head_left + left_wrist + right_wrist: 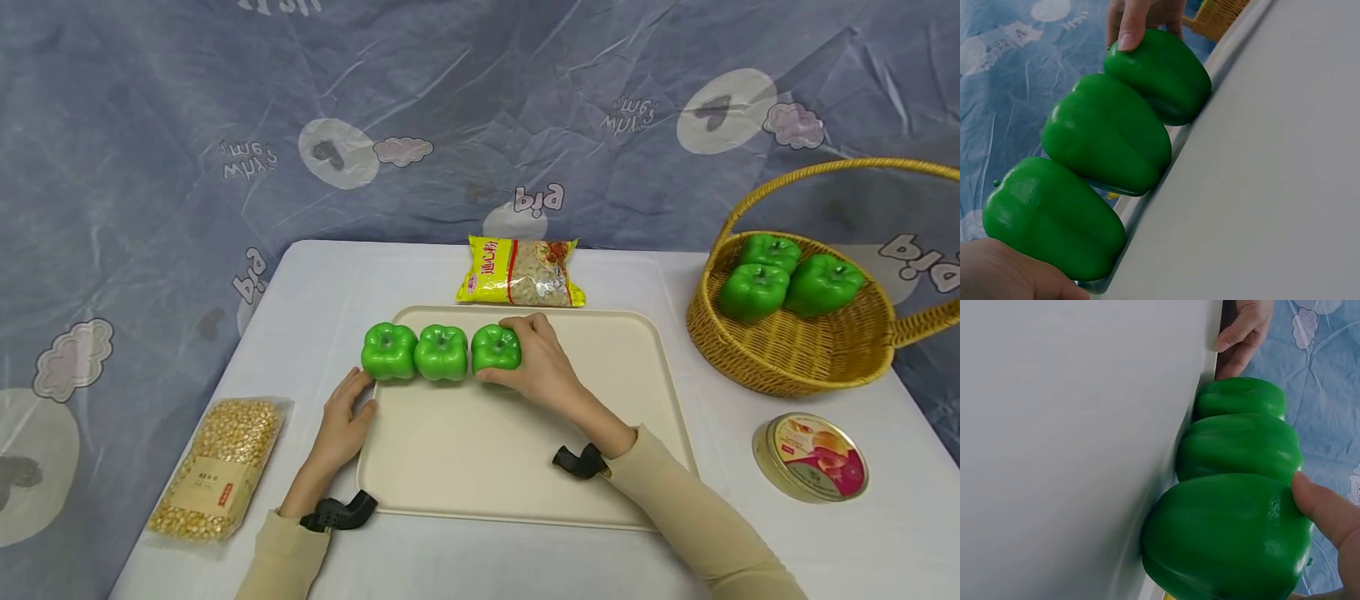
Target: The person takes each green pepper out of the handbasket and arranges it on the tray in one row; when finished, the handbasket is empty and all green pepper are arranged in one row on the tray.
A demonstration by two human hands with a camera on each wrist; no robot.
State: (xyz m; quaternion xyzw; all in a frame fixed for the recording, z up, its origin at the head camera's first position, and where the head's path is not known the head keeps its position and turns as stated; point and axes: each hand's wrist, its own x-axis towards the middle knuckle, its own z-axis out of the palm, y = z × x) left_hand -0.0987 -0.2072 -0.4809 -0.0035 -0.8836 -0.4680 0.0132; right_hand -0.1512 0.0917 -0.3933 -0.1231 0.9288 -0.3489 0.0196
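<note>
Three green bell peppers stand in a row along the far left part of a cream tray (pixel 465 467). My right hand (pixel 543 362) grips the right-hand bell pepper (pixel 495 346) between thumb and fingers; the right wrist view shows this bell pepper (pixel 1229 537) close up, with the thumb on its stem end. Beside it is the middle bell pepper (pixel 442 353). My left hand (pixel 347 421) lies at the tray's left edge, its fingers loosely extended and fingertips right at the left-hand bell pepper (pixel 388 352). In the left wrist view that hand (pixel 1010 272) overlaps the nearest pepper.
A wicker basket (pixel 780 379) with three more green bell peppers stands at the right, its handle arching high. Below it sits a round tin (pixel 813 458). Behind the tray lies a yellow pasta bag (pixel 521 272); a bag of corn kernels (pixel 221 471) is at the left.
</note>
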